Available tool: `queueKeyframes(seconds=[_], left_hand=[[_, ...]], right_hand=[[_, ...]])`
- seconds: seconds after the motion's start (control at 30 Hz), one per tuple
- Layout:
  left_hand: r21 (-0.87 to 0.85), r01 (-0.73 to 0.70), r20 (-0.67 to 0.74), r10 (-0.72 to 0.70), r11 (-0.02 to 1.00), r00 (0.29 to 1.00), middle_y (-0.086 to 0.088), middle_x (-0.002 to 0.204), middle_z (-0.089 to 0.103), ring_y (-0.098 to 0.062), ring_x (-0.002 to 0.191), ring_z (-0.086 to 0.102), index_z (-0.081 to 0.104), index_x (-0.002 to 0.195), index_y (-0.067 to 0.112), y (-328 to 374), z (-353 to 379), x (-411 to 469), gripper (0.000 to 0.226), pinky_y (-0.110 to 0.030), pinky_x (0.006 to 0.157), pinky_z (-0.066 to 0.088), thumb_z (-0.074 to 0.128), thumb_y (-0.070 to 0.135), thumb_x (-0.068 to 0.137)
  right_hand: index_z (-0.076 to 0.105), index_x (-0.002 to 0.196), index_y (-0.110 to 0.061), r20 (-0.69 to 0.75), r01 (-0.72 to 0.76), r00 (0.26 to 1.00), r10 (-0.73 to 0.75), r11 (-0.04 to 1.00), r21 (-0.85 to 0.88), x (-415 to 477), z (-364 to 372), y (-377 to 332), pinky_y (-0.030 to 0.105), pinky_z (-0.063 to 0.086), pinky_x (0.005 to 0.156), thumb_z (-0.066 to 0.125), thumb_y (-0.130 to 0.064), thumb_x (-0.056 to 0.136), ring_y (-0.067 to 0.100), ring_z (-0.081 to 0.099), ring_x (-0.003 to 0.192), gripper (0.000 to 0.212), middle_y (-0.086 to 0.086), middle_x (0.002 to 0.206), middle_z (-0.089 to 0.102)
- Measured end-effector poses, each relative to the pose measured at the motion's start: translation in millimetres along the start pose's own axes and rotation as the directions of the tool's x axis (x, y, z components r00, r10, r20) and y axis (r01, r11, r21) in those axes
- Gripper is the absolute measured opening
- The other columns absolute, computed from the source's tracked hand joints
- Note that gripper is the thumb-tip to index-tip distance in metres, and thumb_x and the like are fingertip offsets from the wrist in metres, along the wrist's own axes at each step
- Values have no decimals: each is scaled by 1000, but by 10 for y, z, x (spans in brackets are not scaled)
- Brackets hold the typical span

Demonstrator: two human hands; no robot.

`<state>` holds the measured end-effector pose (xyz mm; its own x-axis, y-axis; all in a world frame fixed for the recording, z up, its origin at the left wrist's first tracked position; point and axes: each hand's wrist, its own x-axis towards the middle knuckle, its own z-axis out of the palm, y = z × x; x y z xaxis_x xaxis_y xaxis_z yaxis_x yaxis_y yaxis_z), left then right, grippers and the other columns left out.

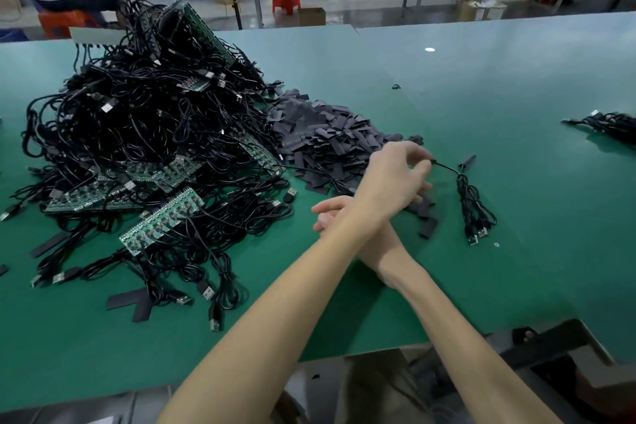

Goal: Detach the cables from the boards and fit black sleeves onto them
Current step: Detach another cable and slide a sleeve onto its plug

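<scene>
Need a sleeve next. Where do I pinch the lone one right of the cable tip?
Pinch the lone black sleeve by its far end, coming from the right: it lies flat and slanted, and the cable crowds its near end.

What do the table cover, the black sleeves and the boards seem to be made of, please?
Table cover: probably a green rubber or vinyl mat, semi-matte, with soft reflections.
Black sleeves: likely thin matte plastic tubing, lying flat.
Boards: green circuit-board laminate, judging by rows of small parts.
</scene>
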<state>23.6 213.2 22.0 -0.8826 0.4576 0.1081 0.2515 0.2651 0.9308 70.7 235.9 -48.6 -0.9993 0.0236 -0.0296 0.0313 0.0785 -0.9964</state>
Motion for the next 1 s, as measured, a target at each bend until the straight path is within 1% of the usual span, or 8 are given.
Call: queueKeyframes(seconds=[0.07,0.13,0.23,0.37,0.43,0.53,0.87,1.0], left_hand=[[61,-82,-114,88,995,990,0,107,76,-10,82,76,75,112,12,-37,-274,-198,22,-33,78,63,57,9,99],[163,-92,-213,126,982,969,5,103,76,-7,86,73,76,108,16,-162,-576,-418,22,-29,85,59,58,7,99],[335,-35,-386,171,942,906,2,108,72,-12,98,66,74,112,14,-389,-1085,-737,23,-35,93,54,58,3,100],[637,341,-606,177,691,775,-7,132,59,-30,126,49,61,134,13,-704,-1632,-1023,32,-46,113,29,55,14,103],[637,506,-649,50,582,759,-14,142,49,-35,133,39,51,143,9,-818,-1742,-1098,39,-52,116,19,49,22,105],[578,588,-672,-80,565,737,-19,143,45,-38,133,37,46,146,10,-934,-1751,-1157,42,-55,118,14,42,27,108],[588,85,-466,251,804,849,15,84,70,-11,99,55,78,96,28,-754,-1503,-1028,24,-24,95,15,78,7,85],[524,-101,-358,327,845,875,21,87,73,1,95,55,78,92,32,-591,-1259,-859,18,-17,100,14,82,18,80]], right_hand=[[68,110,4,-66,81,994,-88,991,-110,-13,2,5,13,52,73,55,14,97,-10,54,69,21,1,95,64],[69,94,-8,-59,118,991,-118,993,-5,-29,26,-51,16,50,63,59,12,96,0,60,65,23,0,80,70],[73,100,-10,-24,111,994,-110,992,55,-19,28,-28,22,51,64,64,0,99,13,66,70,13,4,80,75],[74,105,-10,-6,120,993,-119,992,38,-6,2,5,24,54,67,65,-4,99,17,69,74,12,11,86,77],[74,106,-9,-2,118,993,-118,993,28,-5,7,3,23,55,67,65,-5,99,17,69,75,12,12,87,77],[74,106,-10,3,117,993,-117,993,30,-18,3,-9,23,55,67,65,-5,99,16,69,74,12,11,87,77],[76,106,-11,14,140,990,-141,989,38,-46,29,-51,24,56,65,73,-4,94,15,70,78,14,9,90,77],[77,107,-19,23,184,983,-184,983,18,-53,42,-54,26,55,63,77,-6,90,10,64,81,21,-2,89,75]])
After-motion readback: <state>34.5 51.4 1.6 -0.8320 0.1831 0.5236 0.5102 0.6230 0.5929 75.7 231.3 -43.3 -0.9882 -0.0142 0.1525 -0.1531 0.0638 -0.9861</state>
